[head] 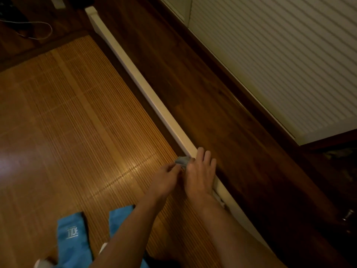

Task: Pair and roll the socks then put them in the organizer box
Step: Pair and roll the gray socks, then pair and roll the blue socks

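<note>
I log, centre right: grey sock roll point(182, 161), pinched by left hand point(166, 178); right hand point(201, 175) resting straight-fingered on the white rail point(139, 78) beside it. Near left: blue socks point(72, 238), two, flat on bamboo mat point(67, 122).

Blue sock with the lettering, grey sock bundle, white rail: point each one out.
blue sock with the lettering point(72, 233): head view, on the printed letters.
grey sock bundle point(182, 161): head view, its visible top end.
white rail point(135, 74): head view, bare top face.

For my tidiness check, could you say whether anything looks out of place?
Nothing damaged. Two blue socks lie unrolled on the mat, the left hand pinches a grey bundle beside the right hand, and a cable trails loose top-left.
</note>
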A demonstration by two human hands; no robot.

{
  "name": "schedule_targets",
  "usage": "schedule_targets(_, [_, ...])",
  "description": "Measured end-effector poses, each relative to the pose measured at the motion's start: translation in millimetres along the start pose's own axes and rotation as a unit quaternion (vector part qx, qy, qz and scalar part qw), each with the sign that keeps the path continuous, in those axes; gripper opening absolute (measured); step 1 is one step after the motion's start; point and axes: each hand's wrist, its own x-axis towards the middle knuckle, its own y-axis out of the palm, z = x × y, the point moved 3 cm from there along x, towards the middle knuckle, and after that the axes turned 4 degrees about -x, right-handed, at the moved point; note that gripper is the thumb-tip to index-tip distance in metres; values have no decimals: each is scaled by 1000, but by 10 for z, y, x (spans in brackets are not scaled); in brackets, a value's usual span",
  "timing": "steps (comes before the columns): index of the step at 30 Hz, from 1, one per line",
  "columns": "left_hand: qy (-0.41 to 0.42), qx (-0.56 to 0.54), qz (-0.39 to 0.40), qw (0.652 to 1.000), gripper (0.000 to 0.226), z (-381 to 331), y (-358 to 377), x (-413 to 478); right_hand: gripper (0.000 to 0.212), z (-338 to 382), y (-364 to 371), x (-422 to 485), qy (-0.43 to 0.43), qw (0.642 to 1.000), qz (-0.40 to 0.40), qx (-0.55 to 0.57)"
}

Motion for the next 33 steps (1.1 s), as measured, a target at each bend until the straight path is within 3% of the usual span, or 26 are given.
schedule_targets(5, [-3, 6, 3, 1000, 27, 69, 134, 146, 38, 93, 218, 21, -26, 999, 10, -36])
schedule_targets(9, [-9, -6, -4, 1000, 33, 103, 175, 183, 37, 43, 226, -16, -2, 997, 8, 75])
schedule_targets(12, [7, 18, 12, 1000, 34, 114, 237, 173, 41, -61, 195, -113, -3, 990, -41, 136])
schedule_targets(18, [3, 70, 2, 998, 38, 67, 305, 286, 34, -262, 253, -11, 106, 976, -9, 191])
schedule_targets(22, [-1, 55, 25, 998, 37, 54, 170, 228, 39, -196, 245, -101, 78, 978, 9, 191])
schedule_targets(26, [37, 55, 17, 998, 37, 73, 42, 62, 45, -159, 107, -325, 57, 960, -15, 272])
schedule_targets(29, [52, 25, 1, 998, 28, 128, -125, -140, 37, -65, -43, -574, -14, 937, -45, 347])
schedule_targets(33, [81, -7, -30, 996, 25, 318, -532, -458, 23, 85, -132, -852, -92, 906, 6, 412])
